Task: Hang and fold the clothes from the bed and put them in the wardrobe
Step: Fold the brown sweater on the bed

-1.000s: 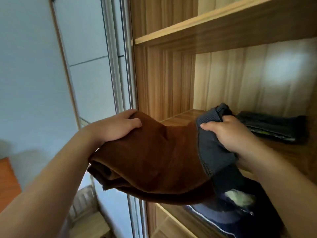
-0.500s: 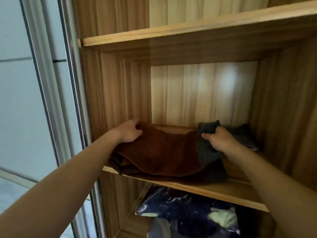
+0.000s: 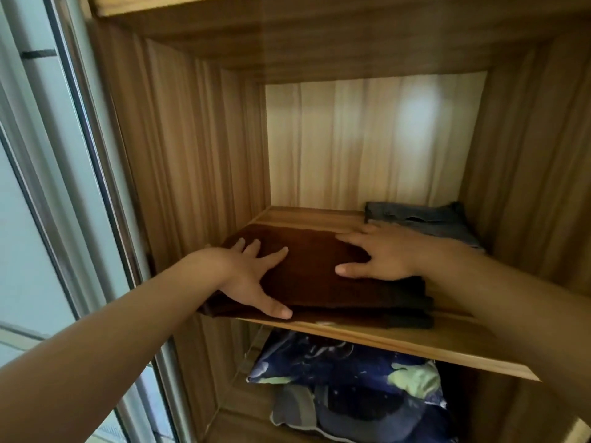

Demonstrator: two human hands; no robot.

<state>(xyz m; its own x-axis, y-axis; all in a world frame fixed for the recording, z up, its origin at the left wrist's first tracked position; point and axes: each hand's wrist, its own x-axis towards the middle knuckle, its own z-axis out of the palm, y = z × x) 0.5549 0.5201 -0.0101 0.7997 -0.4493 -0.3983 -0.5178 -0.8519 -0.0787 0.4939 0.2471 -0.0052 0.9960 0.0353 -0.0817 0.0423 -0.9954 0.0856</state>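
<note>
A folded brown garment lies flat on the wooden wardrobe shelf, with a dark grey piece showing under its right front edge. My left hand rests palm down on the garment's left side, fingers spread, thumb near the shelf's front edge. On the right side my right hand presses flat as well, fingers apart. Neither hand grips the cloth. Folded blue-grey denim sits at the back right of the same shelf, just behind my right hand.
Below the shelf lies a dark blue patterned bundle on grey fabric. Wooden side walls close in the compartment left and right, with another shelf above. A sliding door frame stands at the left.
The brown garment went from being held in both hands to lying flat on the shelf. Both hands let go and now press on it with open palms. The view moved closer.
</note>
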